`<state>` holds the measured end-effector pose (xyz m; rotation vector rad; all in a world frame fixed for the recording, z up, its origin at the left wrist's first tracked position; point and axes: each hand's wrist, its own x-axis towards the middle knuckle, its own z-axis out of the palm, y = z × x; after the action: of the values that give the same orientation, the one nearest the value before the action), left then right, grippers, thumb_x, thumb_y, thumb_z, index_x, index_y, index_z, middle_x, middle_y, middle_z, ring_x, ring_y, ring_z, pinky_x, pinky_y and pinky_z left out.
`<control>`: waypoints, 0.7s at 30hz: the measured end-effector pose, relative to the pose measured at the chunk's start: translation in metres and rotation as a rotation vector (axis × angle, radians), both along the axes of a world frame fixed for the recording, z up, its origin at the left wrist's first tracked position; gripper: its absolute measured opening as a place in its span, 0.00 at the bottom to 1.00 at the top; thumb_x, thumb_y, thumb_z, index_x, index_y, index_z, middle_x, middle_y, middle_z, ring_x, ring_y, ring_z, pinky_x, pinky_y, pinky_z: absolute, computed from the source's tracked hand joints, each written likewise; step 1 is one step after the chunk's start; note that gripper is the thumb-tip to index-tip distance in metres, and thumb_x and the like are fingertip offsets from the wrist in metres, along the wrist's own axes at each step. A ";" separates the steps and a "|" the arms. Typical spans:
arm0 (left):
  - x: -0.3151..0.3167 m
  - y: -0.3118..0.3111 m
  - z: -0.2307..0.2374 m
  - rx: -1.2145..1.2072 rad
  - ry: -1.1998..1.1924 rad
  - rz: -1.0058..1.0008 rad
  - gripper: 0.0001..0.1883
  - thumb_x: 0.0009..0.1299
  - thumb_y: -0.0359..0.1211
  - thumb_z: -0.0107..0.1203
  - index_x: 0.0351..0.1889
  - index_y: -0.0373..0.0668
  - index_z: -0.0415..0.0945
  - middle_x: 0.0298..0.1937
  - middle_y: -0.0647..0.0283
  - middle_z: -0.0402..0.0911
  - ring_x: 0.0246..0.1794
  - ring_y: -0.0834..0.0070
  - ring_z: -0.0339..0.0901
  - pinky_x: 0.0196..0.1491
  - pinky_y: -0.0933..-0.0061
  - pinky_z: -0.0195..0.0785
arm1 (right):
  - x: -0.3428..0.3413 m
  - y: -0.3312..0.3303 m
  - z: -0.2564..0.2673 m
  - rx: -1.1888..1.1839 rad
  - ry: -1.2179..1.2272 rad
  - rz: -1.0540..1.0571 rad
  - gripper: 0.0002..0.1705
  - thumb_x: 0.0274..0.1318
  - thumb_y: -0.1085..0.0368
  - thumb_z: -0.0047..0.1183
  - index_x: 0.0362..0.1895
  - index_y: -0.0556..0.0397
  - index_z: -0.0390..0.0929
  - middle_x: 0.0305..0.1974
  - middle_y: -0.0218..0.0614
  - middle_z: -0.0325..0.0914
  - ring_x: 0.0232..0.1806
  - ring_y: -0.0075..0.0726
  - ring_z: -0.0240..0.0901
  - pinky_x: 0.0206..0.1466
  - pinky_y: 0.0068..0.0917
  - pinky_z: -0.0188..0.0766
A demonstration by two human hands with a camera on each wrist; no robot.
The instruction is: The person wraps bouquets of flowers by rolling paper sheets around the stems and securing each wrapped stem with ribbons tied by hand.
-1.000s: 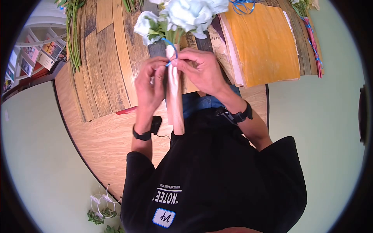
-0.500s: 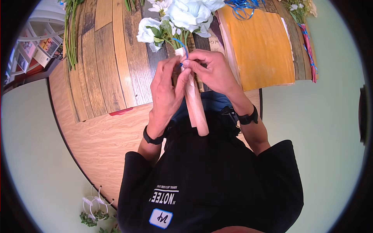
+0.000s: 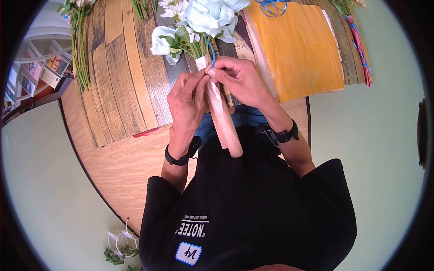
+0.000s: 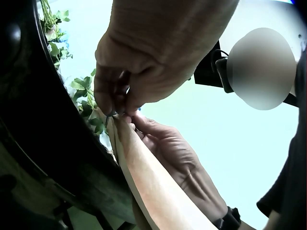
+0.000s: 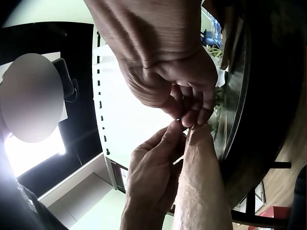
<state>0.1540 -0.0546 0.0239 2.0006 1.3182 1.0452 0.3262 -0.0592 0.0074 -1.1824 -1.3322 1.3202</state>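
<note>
A bouquet of pale blue and white flowers (image 3: 209,17) has its stems in a long pinkish paper wrap (image 3: 224,123), whose lower end points to the person's body. The left hand (image 3: 186,100) and right hand (image 3: 244,84) meet at the wrap's top, fingertips pinching a thin blue ribbon (image 3: 212,50) that loops up toward the blooms. Seen from the left wrist, the left hand (image 4: 146,62) is above the wrap (image 4: 153,184) and the right hand (image 4: 175,158) beside it. The knot area is mostly hidden by the fingers.
On the wooden table (image 3: 113,86), a stack of orange paper (image 3: 300,54) lies right of the bouquet with curled blue ribbon (image 3: 273,8) at its top. Green stems (image 3: 80,54) lie at the left edge, and a pink-wrapped bunch (image 3: 359,47) at the right edge.
The hands and the wrap's upper part first shifted right, then slightly back left. The wrap now slants more than a second ago. Both hands' fingertips remain together at the ribbon.
</note>
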 end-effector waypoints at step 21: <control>-0.014 0.027 -0.004 -0.130 -0.038 -0.235 0.05 0.70 0.27 0.61 0.39 0.36 0.79 0.33 0.59 0.78 0.28 0.71 0.77 0.33 0.72 0.70 | -0.005 -0.004 -0.007 -0.091 0.289 -0.061 0.07 0.66 0.70 0.59 0.44 0.61 0.80 0.38 0.30 0.80 0.39 0.18 0.75 0.44 0.20 0.75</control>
<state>0.1404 -0.0275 0.0199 1.9709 1.0719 0.8622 0.3212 -0.0627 -0.0001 -1.0377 -1.0310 1.4574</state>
